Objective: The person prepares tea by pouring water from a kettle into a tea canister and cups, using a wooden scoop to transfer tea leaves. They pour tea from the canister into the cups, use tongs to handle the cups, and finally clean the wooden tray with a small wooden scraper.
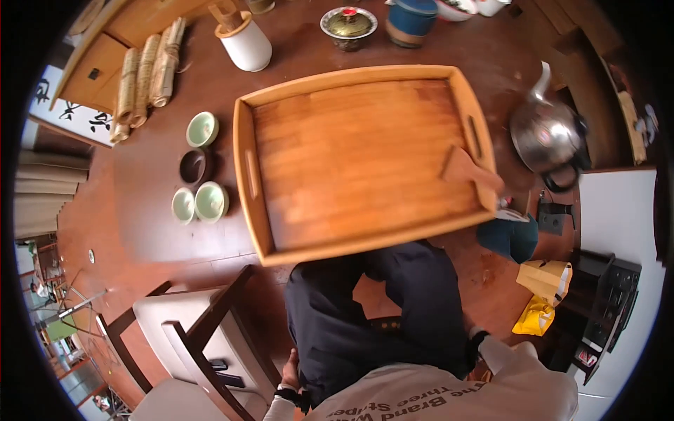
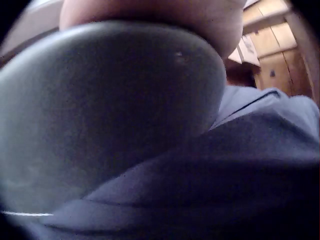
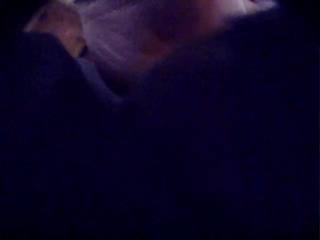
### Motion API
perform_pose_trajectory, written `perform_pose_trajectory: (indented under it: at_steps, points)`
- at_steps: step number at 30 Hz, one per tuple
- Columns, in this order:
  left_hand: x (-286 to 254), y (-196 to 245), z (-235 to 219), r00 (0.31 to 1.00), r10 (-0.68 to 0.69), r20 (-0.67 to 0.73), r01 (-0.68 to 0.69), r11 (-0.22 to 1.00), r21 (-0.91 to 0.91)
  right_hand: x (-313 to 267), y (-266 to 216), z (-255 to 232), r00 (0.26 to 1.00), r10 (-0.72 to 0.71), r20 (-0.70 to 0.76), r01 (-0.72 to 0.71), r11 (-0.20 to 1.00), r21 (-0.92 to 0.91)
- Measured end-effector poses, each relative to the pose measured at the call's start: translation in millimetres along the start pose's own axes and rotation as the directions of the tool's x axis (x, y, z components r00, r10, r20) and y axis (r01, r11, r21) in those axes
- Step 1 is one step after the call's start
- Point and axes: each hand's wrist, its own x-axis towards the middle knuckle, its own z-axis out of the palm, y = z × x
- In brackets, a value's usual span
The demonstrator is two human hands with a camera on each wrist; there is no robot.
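Note:
My left hand [image 1: 290,370] hangs low beside the left thigh of the dark trousers [image 1: 330,330], its fingers loosely relaxed. In the left wrist view, part of that hand [image 2: 155,12] shows above a large grey-green rounded surface [image 2: 105,100], with trouser cloth below. On the other side, my right hand [image 1: 472,325] is mostly hidden by the right leg, and dark cloth fills most of the right wrist view. In front of the knees is a wooden tray [image 1: 358,154]. A reddish-brown wooden piece [image 1: 467,168] overlaps its right rim.
Several small cups, one a green cup [image 1: 212,202], stand left of the tray. Behind are bamboo rolls [image 1: 149,74], a white holder [image 1: 246,45] and a lidded bowl [image 1: 348,25]. A metal kettle [image 1: 547,133] is at right, a chair [image 1: 179,323] at lower left.

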Motion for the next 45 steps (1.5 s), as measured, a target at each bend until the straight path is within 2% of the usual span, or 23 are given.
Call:
perform_pose_trajectory:
  at_steps: [1, 2, 4, 5, 8, 10, 11, 13, 14, 16, 19, 22, 23, 25, 26, 27, 29, 31, 33, 39, 41, 43, 45]
  points:
    - [-3, 2, -2, 0.986, 0.017, -0.164, 0.006, 0.990, 0.143, -26, -34, -36, 0.999, 0.026, 0.020, -0.026, 1.000, -0.002]
    - [-2, 1, -5, 0.984, -0.001, -0.179, 0.028, 0.989, 0.148, -17, -108, -25, 0.821, 0.425, 0.381, -0.421, 0.901, -0.099]
    - [8, -24, -20, 0.893, 0.420, -0.160, -0.186, 0.670, 0.719, -19, -114, -27, 0.782, 0.429, 0.453, -0.411, 0.900, -0.144]
    - [32, -44, -43, 0.923, 0.290, -0.252, -0.049, 0.739, 0.672, -28, -116, -33, 0.748, 0.416, 0.516, -0.380, 0.907, -0.180]
    - [86, -85, -62, 0.890, 0.376, -0.257, -0.205, 0.834, 0.512, -1, -153, -47, 0.807, 0.374, 0.457, -0.283, 0.924, -0.257]
    - [79, -73, -54, 0.831, 0.544, 0.114, -0.145, 0.014, 0.989, 7, -176, -50, 0.863, 0.313, 0.397, -0.186, 0.927, -0.325]
    - [51, -76, -66, 0.830, 0.547, 0.108, -0.141, 0.019, 0.990, 18, -185, -48, 0.890, 0.276, 0.364, -0.138, 0.922, -0.361]
    - [-1, 52, 45, 0.771, 0.610, -0.185, -0.427, 0.710, 0.560, 87, -244, -19, 0.936, 0.187, 0.297, -0.043, 0.901, -0.433]
    - [5, 61, 44, 0.763, 0.618, -0.186, -0.437, 0.707, 0.556, 93, -248, -39, 0.956, 0.132, 0.262, 0.005, 0.885, -0.466]
    - [40, 79, 38, 0.904, 0.374, -0.207, -0.128, 0.698, 0.704, 111, -266, -43, 0.982, 0.006, 0.189, 0.099, 0.837, -0.537]
    - [69, 103, 49, 0.817, 0.567, -0.110, -0.342, 0.629, 0.698, 173, -267, -51, 0.945, 0.285, 0.161, -0.145, 0.804, -0.576]
    - [71, 113, 54, 0.796, 0.605, -0.025, -0.487, 0.665, 0.567, 164, -445, -69, 0.983, -0.039, 0.179, 0.144, 0.769, -0.622]
    - [63, 123, 62, 0.783, 0.622, -0.019, -0.506, 0.654, 0.562, 176, -355, -96, 0.984, -0.060, 0.168, 0.152, 0.771, -0.618]
    - [21, 134, 80, 0.684, 0.729, -0.040, -0.528, 0.532, 0.663, 219, -249, -89, 0.763, -0.333, 0.553, 0.624, 0.601, -0.499]
    - [19, 135, 80, 0.714, 0.698, -0.061, -0.457, 0.529, 0.715, 176, -293, -110, 0.771, -0.322, 0.549, 0.614, 0.603, -0.509]
    - [-2, 142, 91, 0.672, 0.739, -0.054, -0.490, 0.498, 0.715, 157, -424, -101, 0.993, -0.003, 0.122, 0.047, 0.931, -0.362]
    - [23, 134, 85, 0.603, 0.794, -0.083, -0.484, 0.446, 0.753, 136, -468, -112, 0.902, -0.429, -0.038, 0.386, 0.844, -0.371]
    - [23, 136, 87, 0.573, 0.816, -0.068, -0.481, 0.402, 0.779, 98, -556, -128, 0.915, -0.384, -0.123, 0.310, 0.866, -0.393]
    - [23, 137, 89, 0.544, 0.836, -0.076, -0.492, 0.391, 0.778, 67, -628, -132, 0.753, -0.623, -0.210, 0.537, 0.767, -0.350]
    - [23, 143, 91, 0.539, 0.837, -0.095, -0.457, 0.386, 0.801, 83, -721, -146, 0.435, -0.893, -0.110, 0.669, 0.403, -0.624]
    - [25, 145, 91, 0.573, 0.813, -0.105, -0.438, 0.411, 0.800, 102, -730, -155, 0.452, -0.889, -0.066, 0.636, 0.374, -0.675]
    - [31, 144, 85, 0.566, 0.818, -0.102, -0.440, 0.404, 0.802, 104, -740, -159, 0.691, -0.710, 0.139, 0.514, 0.346, -0.785]
    - [32, 141, 87, 0.563, 0.820, -0.104, -0.443, 0.405, 0.800, 108, -741, -158, 0.708, -0.683, 0.179, 0.513, 0.323, -0.795]
